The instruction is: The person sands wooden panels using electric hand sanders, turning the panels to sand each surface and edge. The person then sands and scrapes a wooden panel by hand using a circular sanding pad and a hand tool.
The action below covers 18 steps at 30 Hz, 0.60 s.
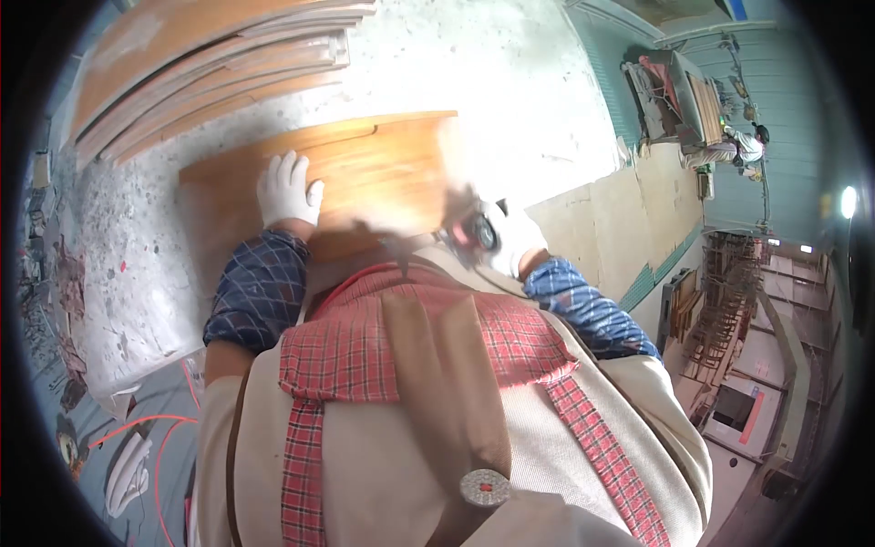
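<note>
A flat orange-brown wooden panel (365, 173) lies on the pale, speckled worktable in front of me. My left hand (290, 190), in a white glove, rests flat on the panel's left half, its fingers stretched out. At the panel's right end, my right hand (512, 239), also gloved in white, grips a small handheld power tool (472, 232) with red and dark parts. Motion blurs the tool, so its exact kind and its working face cannot be made out. Its head is close to the panel's near right corner; whether it touches is unclear.
A stack of wooden panels (210, 77) stands at the table's far left. The speckled worktable (146, 264) reaches around the panel. An orange hose (150, 419) runs over the floor at lower left. Another person (743, 146) is near a loaded cart (688, 100) at far right.
</note>
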Available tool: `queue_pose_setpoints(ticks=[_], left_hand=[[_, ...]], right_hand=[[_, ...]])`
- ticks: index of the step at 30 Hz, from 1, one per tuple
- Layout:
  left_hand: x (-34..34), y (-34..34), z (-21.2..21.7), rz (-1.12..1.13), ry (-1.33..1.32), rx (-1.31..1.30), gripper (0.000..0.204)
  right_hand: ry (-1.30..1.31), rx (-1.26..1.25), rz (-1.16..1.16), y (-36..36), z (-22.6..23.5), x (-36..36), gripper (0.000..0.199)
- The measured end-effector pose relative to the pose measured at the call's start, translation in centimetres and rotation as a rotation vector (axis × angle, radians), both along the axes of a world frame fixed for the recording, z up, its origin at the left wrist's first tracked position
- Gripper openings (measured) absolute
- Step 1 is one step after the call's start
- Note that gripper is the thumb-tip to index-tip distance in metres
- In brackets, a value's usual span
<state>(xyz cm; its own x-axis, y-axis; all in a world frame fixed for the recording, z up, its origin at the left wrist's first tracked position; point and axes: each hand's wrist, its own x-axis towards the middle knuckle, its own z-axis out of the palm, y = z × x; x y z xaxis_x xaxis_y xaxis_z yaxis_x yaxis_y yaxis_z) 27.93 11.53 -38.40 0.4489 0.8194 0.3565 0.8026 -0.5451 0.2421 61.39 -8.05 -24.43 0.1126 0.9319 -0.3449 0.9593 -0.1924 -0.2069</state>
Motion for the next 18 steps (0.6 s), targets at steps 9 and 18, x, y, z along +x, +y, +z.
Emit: queue_pose_setpoints(ticks=[9, 18], left_hand=[[8.0, -9.2, 10.4, -0.572, -0.675, -1.117, 0.048], [3.9, -6.7, 11.1, -0.211, -0.662, -0.77, 0.048]], right_hand=[[0.314, 0.462, -0.326, 5.6, 3.7, -4.6, 0.088], [1.139, 0.339, -0.328, 10.4, 6.5, -14.4, 0.064]])
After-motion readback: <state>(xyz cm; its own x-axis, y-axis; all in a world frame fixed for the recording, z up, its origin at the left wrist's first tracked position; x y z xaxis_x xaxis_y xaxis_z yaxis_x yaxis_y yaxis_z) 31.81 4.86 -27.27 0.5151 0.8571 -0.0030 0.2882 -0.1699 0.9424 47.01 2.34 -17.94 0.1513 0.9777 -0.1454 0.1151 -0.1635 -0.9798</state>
